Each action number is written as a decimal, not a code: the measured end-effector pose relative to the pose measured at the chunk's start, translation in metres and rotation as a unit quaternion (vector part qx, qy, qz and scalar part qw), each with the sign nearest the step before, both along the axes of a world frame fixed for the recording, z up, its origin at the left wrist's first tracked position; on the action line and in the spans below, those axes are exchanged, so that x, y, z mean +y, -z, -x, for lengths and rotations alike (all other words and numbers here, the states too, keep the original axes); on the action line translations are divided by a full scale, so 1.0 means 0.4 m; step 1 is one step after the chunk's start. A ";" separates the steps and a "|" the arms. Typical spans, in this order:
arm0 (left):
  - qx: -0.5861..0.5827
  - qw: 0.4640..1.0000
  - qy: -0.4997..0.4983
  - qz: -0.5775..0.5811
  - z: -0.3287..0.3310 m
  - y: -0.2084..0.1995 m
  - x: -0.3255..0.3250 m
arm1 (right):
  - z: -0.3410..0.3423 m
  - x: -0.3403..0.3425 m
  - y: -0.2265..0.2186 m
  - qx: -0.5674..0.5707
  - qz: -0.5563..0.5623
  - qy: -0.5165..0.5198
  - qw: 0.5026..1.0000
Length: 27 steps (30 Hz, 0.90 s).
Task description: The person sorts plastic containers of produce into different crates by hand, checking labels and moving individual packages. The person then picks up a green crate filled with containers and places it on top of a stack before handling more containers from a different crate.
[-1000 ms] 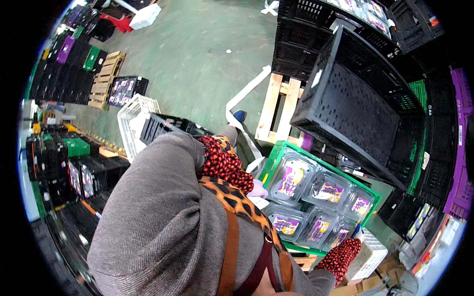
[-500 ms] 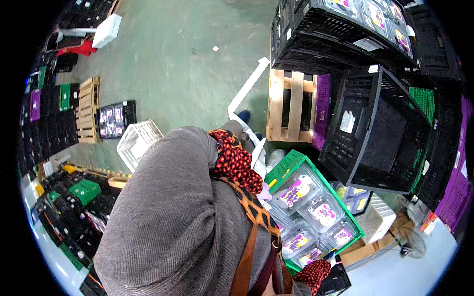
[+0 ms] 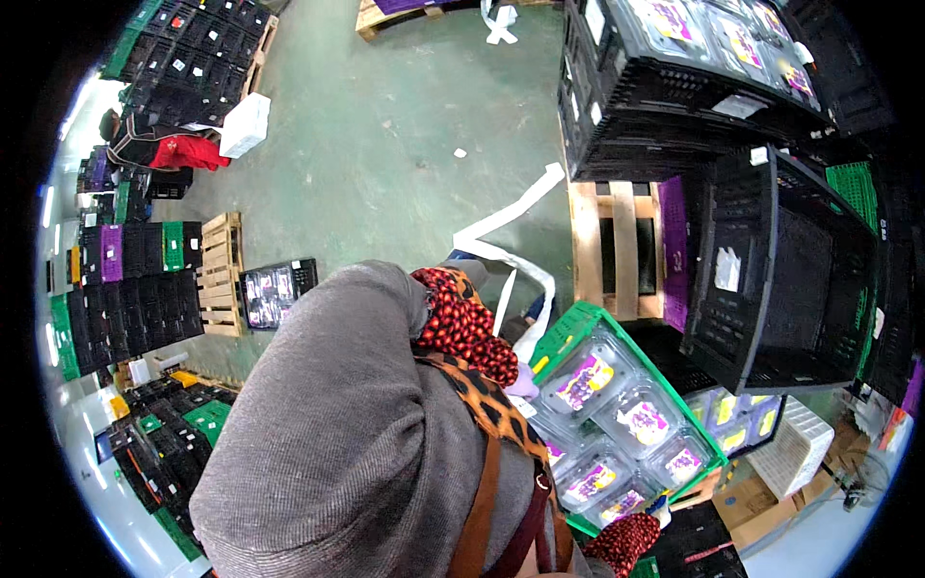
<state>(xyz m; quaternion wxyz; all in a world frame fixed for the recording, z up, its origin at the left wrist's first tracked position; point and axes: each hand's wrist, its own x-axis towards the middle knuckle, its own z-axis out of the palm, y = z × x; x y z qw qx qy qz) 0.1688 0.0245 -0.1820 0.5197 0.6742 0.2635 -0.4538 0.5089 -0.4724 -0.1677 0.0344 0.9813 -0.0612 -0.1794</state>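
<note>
The left hand (image 3: 523, 382), pale mauve beyond a red-and-black patterned sleeve (image 3: 462, 323), grasps the left end of a green crate (image 3: 568, 329), its fingertips hidden; the right hand (image 3: 661, 509), partly blue and white above a matching sleeve, grips the crate's lower right corner, its fingers mostly out of sight; the crate lies slantwise in the lower right of the frame, in front of the person's grey-clad body, and holds clear lidded containers (image 3: 644, 421) with purple, white and yellow labels; just right of it stands a white crate (image 3: 798, 451); above it are a purple crate (image 3: 674, 252) and a wooden pallet (image 3: 624, 252), with a large open black crate (image 3: 790, 279) at the right; stacked black crates (image 3: 626, 116) fill the upper right, more clear containers on top; a crooked white strip (image 3: 514, 205) lies on the green floor (image 3: 385, 116) at upper centre; someone in red (image 3: 188, 151) shows beside a white box (image 3: 246, 125) at upper left.
</note>
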 end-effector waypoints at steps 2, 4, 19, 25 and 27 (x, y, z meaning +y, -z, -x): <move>-0.001 0.999 -0.022 0.038 0.009 0.001 0.011 | 0.005 0.059 -0.002 -0.022 -0.012 -0.002 1.000; 0.014 1.000 -0.018 0.020 0.053 0.124 -0.044 | -0.023 0.167 -0.031 -0.049 -0.025 -0.026 0.998; -0.136 0.954 -0.266 -0.005 0.489 -0.090 0.519 | 0.537 1.456 -0.090 -0.055 -0.226 -0.283 0.931; -0.126 0.920 -0.369 -0.047 0.735 -0.069 0.694 | 0.759 1.936 -0.130 -0.024 -0.307 -0.409 0.859; -0.118 0.899 -0.418 -0.056 0.815 -0.062 0.732 | 0.812 2.098 -0.153 -0.014 -0.322 -0.461 0.827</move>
